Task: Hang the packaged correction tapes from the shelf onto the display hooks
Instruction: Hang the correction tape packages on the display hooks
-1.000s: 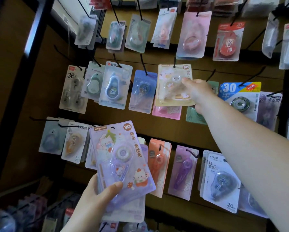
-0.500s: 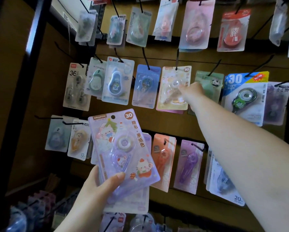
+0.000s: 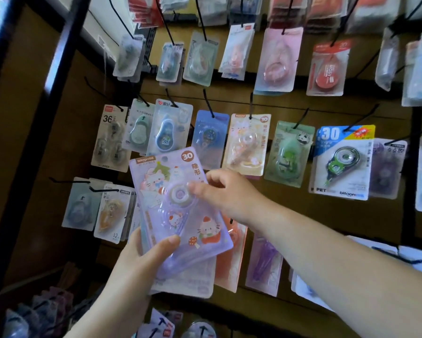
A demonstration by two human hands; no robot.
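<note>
Display: a brown back panel (image 3: 290, 108) carries rows of black wire hooks (image 3: 207, 103) hung with carded correction tapes. A black upright (image 3: 58, 69) bounds it on the left.
Middle row: a blue pack (image 3: 210, 137), a peach pack (image 3: 247, 142), a green panda pack (image 3: 288, 154) and a blue-and-yellow "30" pack (image 3: 341, 164) hang side by side, each on its own hook.
In the way: the held stack (image 3: 190, 284) covers parts of the middle and lower rows. The right forearm crosses the lower row and hides most of an orange pack (image 3: 232, 252) and part of a violet pack (image 3: 263, 267).
Lilac pack (image 3: 178, 211): on top of the stack, in front of the display, held clear of the hooks, its top leaning left.
Left hand (image 3: 136, 267): grips the stack from below, thumb pressed across the lilac pack's lower front, fingers behind.
Right hand (image 3: 227, 193): at the lilac pack's upper right edge, fingers curled, tips over the blister. It is blurred, so a pinch cannot be confirmed.
Materials: glossy printed card under a clear moulded blister. The lilac pack shows cartoon cats, a round "30" badge and a ring-shaped reel.
Shapes: cards are rectangular with rounded corners, dispensers are teardrop or oval, hooks are thin straight rods.
</note>
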